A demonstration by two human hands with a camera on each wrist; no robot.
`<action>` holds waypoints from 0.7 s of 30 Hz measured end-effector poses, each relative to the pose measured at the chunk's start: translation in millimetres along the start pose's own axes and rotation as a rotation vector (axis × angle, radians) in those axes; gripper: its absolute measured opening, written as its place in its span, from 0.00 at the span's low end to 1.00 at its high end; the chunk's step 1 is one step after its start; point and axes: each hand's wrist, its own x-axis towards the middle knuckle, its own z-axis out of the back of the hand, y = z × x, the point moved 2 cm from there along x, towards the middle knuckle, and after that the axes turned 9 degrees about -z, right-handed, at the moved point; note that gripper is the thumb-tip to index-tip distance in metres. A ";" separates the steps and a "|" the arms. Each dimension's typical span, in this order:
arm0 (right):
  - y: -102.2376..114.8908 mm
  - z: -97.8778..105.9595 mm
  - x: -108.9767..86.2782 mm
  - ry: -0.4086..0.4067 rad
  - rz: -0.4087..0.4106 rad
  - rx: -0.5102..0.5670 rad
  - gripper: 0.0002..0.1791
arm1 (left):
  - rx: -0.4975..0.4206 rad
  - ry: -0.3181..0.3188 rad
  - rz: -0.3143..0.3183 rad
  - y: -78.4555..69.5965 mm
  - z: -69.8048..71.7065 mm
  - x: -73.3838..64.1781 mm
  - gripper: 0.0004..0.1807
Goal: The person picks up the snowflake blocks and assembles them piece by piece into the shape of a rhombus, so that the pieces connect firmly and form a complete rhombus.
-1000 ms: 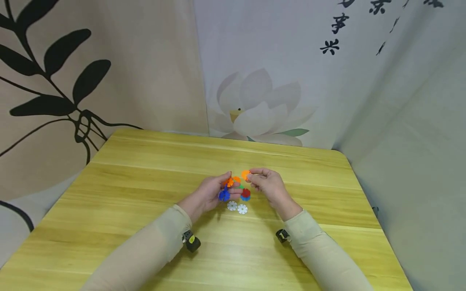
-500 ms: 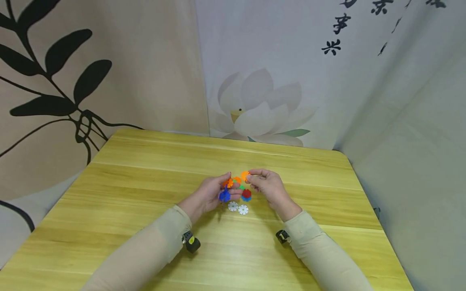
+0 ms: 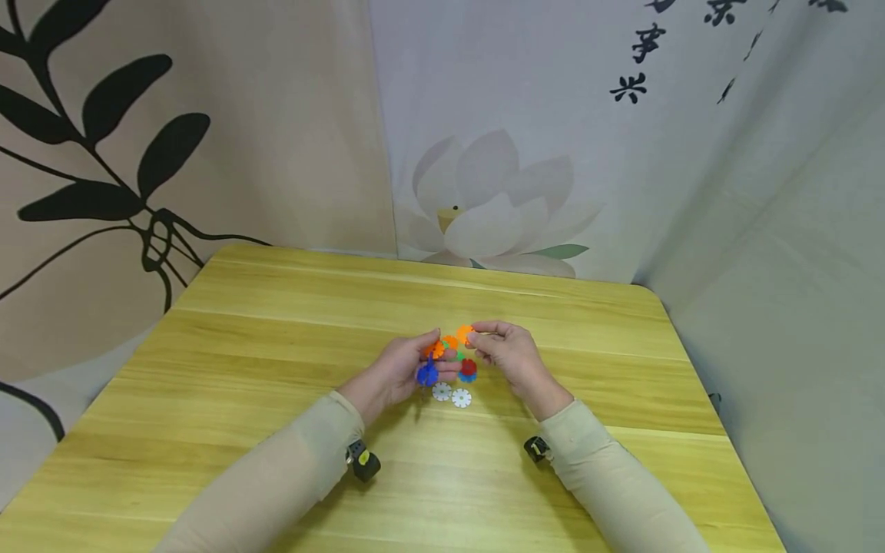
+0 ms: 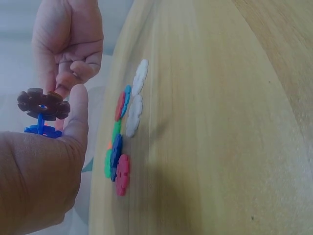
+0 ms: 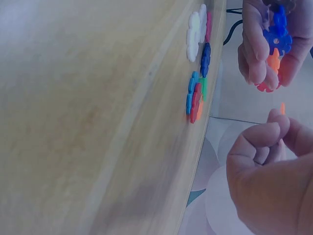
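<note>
Well, left hand holds linked discs; right hand, orange disc.

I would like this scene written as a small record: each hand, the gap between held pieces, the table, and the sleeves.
left hand: holds a joined cluster including brown, blue and orange parts
right hand: pinches a single orange piece
held pieces: apart, with a visible gap
table: two white pieces, a pink piece, a red piece overlapping a light blue piece, others
sleeves: beige
</note>
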 end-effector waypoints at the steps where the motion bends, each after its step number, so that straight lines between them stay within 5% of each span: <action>1: 0.0 0.1 -0.1 0.000 0.000 0.002 0.18 | 0.005 0.006 0.000 0.0 0.2 0.4 0.31; 21: 7.1 -10.2 2.0 -0.067 0.021 -0.032 0.16 | 0.042 0.120 0.014 -3.1 3.7 1.9 0.30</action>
